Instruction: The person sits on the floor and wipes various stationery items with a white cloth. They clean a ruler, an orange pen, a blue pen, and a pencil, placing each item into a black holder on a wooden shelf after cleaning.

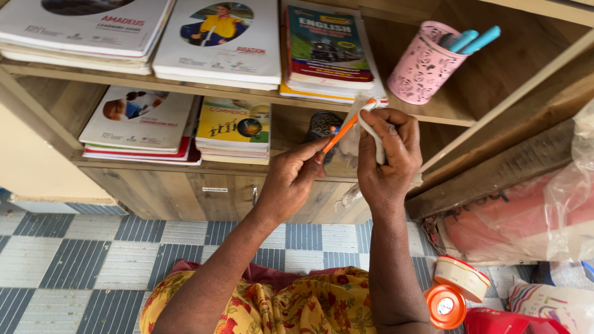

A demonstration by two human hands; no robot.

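My left hand (291, 176) pinches the lower end of an orange pen (346, 128) that slants up to the right. My right hand (387, 151) is closed around a white cloth (366, 120), and the cloth wraps the pen's upper end. Both hands are raised in front of a wooden shelf unit (247, 185). On the upper shelf to the right stands a pink perforated pen holder (424, 65) with two turquoise pens (473, 40) in it.
Stacks of books (219, 40) lie on the upper shelf, more books (142, 124) on the lower one, beside a dark mesh cup (323, 125). At lower right are a small orange-lidded tub (455, 291), a red container (501, 323) and plastic-wrapped items (532, 222). The floor (93, 260) is checkered tile.
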